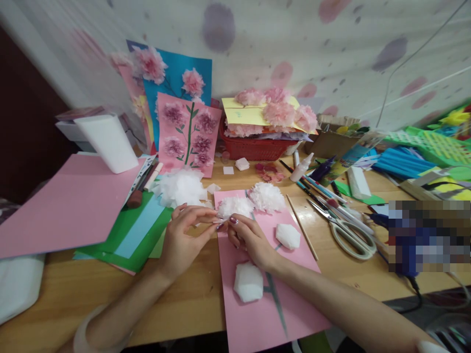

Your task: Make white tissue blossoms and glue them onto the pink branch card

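Observation:
A pink card (257,309) lies on the wooden table in front of me, with a grey stem drawn down it. On it sit two fluffed white tissue flowers (268,197) and two flat white tissue stacks (248,282). My left hand (184,235) and my right hand (247,238) meet at the card's upper left edge. Both pinch the thin layers of the left white tissue flower (234,207), fingertips closed on its petals.
A big pink sheet (69,206) and green and blue papers lie at the left. A loose white tissue pile (181,187) is behind my hands. Scissors (346,230), pens and a glue bottle (301,167) lie to the right. A red basket (253,147) with pink flowers stands behind.

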A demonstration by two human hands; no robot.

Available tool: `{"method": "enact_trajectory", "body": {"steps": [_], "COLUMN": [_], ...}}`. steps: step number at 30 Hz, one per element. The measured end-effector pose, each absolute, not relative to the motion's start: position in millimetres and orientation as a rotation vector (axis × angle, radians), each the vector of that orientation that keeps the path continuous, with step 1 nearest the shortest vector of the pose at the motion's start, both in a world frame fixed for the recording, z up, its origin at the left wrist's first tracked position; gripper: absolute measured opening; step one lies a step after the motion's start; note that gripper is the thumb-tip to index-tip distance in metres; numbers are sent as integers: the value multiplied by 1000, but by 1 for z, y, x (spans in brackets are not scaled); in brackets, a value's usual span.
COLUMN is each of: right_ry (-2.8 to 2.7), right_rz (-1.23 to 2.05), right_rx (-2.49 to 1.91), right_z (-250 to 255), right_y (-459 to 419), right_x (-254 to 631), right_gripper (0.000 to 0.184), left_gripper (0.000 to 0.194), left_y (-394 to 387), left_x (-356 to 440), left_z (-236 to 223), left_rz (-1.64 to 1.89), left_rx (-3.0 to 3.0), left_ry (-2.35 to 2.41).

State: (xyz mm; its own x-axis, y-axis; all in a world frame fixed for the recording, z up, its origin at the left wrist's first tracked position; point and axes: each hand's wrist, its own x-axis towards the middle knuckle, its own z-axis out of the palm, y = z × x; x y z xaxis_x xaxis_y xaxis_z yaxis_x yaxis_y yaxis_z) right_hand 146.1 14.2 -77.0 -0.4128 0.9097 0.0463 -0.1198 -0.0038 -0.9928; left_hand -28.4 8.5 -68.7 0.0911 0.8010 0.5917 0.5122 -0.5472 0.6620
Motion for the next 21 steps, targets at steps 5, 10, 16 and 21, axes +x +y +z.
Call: {"method": "enact_trajectory", "body": {"steps": [5,10,16,21], "right_ry": [-1408,-1435,-1478,-1499], "right_rz": [1567,1558,1519,1485], "right_rx": [-877,-890,-902,-903], "right_z": [-78,-77,-76,-75], "right_y": [14,14,12,12], "right_x": [146,146,148,148], "right_gripper": [32,33,22,28], "left_gripper": [26,25,8,14], "left_y": [9,9,10,10], "left_x": [-29,-29,-29,-28], "left_z": [-67,-64,-62,-61], "left_rz": [1481,1458,1429,1374], "left_rx": [2139,2152,2231,2184], "left_ry": [1299,1288,1219,1236]}}
